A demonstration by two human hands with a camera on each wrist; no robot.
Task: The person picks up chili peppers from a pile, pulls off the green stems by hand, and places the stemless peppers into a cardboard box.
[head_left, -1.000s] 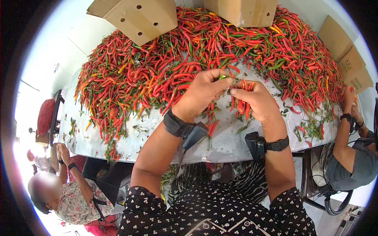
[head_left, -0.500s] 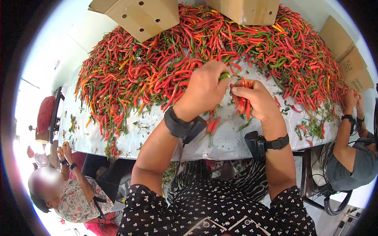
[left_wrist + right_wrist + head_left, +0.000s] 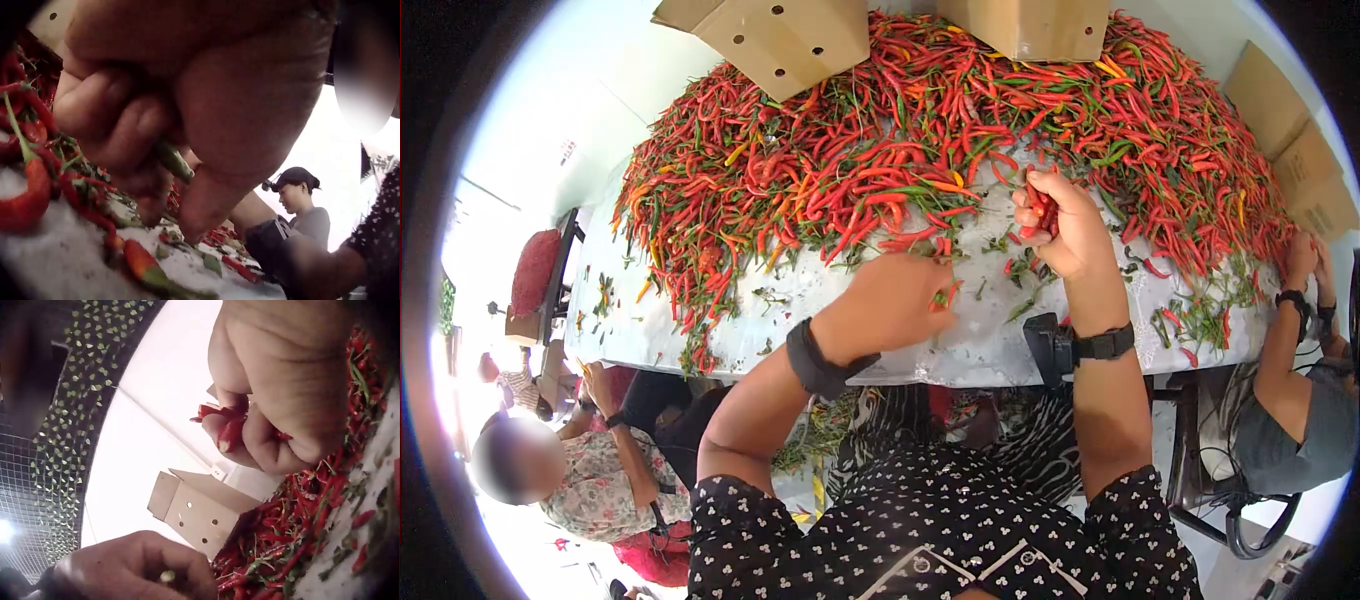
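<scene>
My left hand (image 3: pixel 885 312) is low over the near part of the table, its fingers curled. A green chili (image 3: pixel 174 162) pokes out between those fingers in the left wrist view; the rest of it is hidden in the palm. Farther right, my right hand (image 3: pixel 1068 228) is raised and grips several red chilies (image 3: pixel 1040 212). Their cut-looking ends show past the curled fingers in the right wrist view, beside a pale-tipped red chili (image 3: pixel 230 436). Loose red chilies (image 3: pixel 910 238) lie just beyond my left hand.
A wide heap of chilies (image 3: pixel 740 190) covers the far side of the white-covered table (image 3: pixel 800 320). Cardboard boxes (image 3: pixel 800 40) stand behind it. Stem scraps (image 3: pixel 1025 300) lie near my right hand. One person sits at left; another person's hands (image 3: pixel 1305 262) work at the right edge.
My left hand has moved away from the right hand, down and to the left, with the green chili. My right hand has turned and risen slightly, still gripping red chilies.
</scene>
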